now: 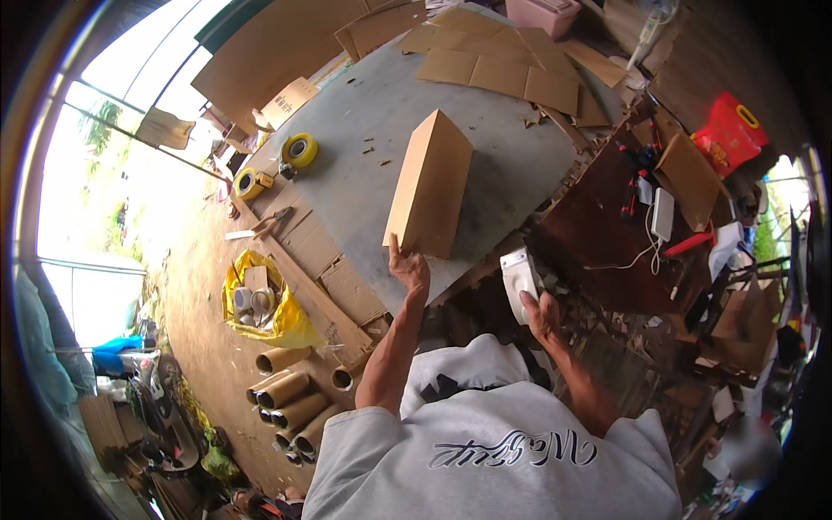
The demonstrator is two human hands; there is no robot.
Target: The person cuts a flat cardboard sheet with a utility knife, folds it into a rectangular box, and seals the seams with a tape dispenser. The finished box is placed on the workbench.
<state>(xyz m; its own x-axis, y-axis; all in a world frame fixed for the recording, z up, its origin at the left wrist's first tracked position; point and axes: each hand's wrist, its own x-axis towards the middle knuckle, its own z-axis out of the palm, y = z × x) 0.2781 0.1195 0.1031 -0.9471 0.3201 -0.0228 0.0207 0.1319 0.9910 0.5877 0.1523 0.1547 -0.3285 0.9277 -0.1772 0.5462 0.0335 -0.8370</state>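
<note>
A long, closed brown cardboard box lies on the grey tabletop, its near end facing me. My left hand touches the lower corner of that end, index finger stretched up along the cardboard and the other fingers partly bent. At the table's near right edge, apart from the box, my right hand is closed around a white tape dispenser with a metal strip on its upper end. Its lower part is hidden by my fingers.
Yellow tape rolls sit at the table's left. Flattened cardboard covers the far side. On the floor are a yellow bag of tape rolls and several cardboard tubes. A dark red surface with tools and a power strip stands right.
</note>
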